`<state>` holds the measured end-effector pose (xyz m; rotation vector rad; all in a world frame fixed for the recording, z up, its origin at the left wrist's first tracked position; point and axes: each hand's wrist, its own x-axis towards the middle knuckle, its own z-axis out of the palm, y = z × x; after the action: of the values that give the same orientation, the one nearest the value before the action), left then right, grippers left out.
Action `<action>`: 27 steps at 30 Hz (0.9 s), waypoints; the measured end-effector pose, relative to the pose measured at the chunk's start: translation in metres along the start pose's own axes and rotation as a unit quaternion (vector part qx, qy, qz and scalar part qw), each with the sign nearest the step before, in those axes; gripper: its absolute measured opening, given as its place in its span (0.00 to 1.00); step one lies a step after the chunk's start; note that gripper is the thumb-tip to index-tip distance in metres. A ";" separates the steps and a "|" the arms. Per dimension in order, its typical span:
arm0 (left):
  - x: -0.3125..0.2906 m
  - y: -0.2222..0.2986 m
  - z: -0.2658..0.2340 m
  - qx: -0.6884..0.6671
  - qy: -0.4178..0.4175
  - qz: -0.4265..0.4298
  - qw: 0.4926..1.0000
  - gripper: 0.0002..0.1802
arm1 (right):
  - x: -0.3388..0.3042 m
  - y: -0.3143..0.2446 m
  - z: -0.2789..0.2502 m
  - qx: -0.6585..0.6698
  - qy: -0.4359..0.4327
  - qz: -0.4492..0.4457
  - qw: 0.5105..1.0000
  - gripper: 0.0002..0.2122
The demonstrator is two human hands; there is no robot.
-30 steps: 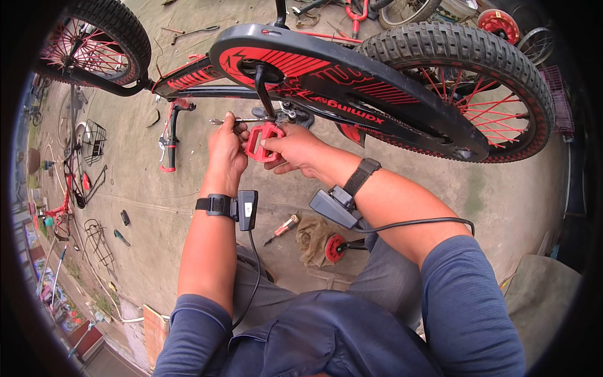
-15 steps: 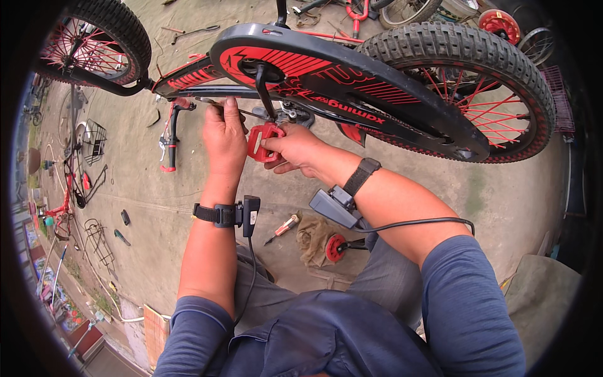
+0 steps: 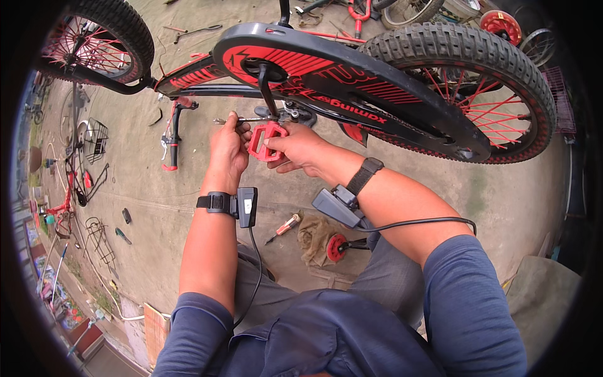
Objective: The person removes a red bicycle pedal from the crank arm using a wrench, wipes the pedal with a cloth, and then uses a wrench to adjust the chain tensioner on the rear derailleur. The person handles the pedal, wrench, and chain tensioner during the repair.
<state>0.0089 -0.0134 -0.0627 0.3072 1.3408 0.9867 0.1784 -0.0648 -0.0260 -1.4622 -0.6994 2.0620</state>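
Observation:
My left hand [image 3: 229, 149] is closed around a slim metal wrench [image 3: 254, 119]. The wrench's far end reaches the outer end of the black crank arm [image 3: 266, 94], where the pedal joins it. In my right hand [image 3: 301, 148] is a red pedal [image 3: 269, 131], gripped between thumb and fingers close to that joint. Exactly how the wrench jaw sits is too small to tell. Just beyond both hands is a black and red bicycle with a long chain guard [image 3: 364, 88]; its chunky-tyred wheel [image 3: 452, 50] is at the right and another wheel [image 3: 103, 47] at the far left.
A handlebar grip [image 3: 173, 154] is left of my hands, low by the floor. Between my knees lie a screwdriver [image 3: 284, 228], a brown rag [image 3: 317, 242] and a small red wheel [image 3: 336, 247]. Bicycle parts and a wire basket [image 3: 95, 139] lie along the left.
My left hand has shifted slightly down and right with the wrench, and its forearm has turned a little. The right hand still grips the pedal, which has tilted slightly.

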 end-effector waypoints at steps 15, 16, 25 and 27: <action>-0.030 0.019 0.019 0.257 0.007 0.407 0.876 0.15 | 0.002 -0.001 -0.002 0.003 0.003 0.013 1.000 0.15; -0.033 0.017 0.023 0.281 -0.008 0.440 0.853 0.14 | 0.002 -0.002 -0.002 0.005 0.001 0.009 1.000 0.15; -0.046 0.000 0.033 0.451 -0.018 0.586 0.673 0.10 | 0.001 -0.005 -0.003 0.021 -0.019 0.005 1.000 0.11; -0.039 -0.004 0.028 0.417 -0.012 0.544 0.728 0.11 | 0.000 -0.005 -0.002 0.002 -0.011 -0.001 1.000 0.11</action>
<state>0.0397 -0.0354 -0.0321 1.9704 1.4915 1.2027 0.1806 -0.0613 -0.0232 -1.4376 -0.7042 2.0791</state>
